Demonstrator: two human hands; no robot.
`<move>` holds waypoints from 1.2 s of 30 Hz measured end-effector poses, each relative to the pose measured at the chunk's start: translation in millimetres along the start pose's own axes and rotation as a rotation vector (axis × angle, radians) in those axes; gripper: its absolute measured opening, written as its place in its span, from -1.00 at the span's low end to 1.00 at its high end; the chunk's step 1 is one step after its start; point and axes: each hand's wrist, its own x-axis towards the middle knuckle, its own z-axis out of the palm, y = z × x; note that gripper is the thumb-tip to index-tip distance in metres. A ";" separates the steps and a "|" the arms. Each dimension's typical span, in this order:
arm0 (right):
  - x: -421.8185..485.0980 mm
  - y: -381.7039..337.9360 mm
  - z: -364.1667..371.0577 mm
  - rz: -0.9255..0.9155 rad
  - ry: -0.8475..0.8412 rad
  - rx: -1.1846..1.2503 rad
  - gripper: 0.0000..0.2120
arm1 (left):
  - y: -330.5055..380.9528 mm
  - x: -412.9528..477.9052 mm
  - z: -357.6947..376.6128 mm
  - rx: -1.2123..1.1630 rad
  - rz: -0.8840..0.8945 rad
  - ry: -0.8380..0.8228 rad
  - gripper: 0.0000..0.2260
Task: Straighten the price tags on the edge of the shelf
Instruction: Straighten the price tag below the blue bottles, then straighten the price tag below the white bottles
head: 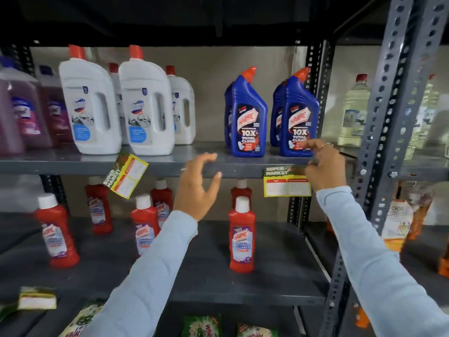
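Two yellow-and-green price tags hang on the grey shelf edge (243, 171). The right tag (284, 182) sits level below the blue bottles. My right hand (324, 166) covers its right end, fingertips pinching its top corner at the shelf edge. The left tag (126, 176) hangs tilted, its left end dropped low. My left hand (198, 184) floats in front of the shelf edge between the two tags, fingers spread and curved, touching nothing.
On the shelf stand white jugs (91, 105), purple bottles (21, 113) and blue toilet-cleaner bottles (247, 115). Red bottles (241, 234) stand on the shelf below. A perforated metal upright (388, 117) rises at the right. Another tag (36, 297) and packets lie at the bottom.
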 end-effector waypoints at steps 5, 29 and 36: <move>-32.1 -88.6 55.7 -0.346 0.075 -0.160 -0.55 | -56.3 -21.7 -106.0 0.177 -0.116 0.326 -0.56; -46.6 -258.6 257.7 -0.310 -0.563 -0.431 -0.90 | -163.9 3.7 -194.3 0.639 -0.250 -0.148 -0.60; -35.8 -268.2 254.2 -0.269 -0.585 -0.431 -0.78 | -160.2 22.1 -190.0 0.609 -0.472 -0.254 -0.76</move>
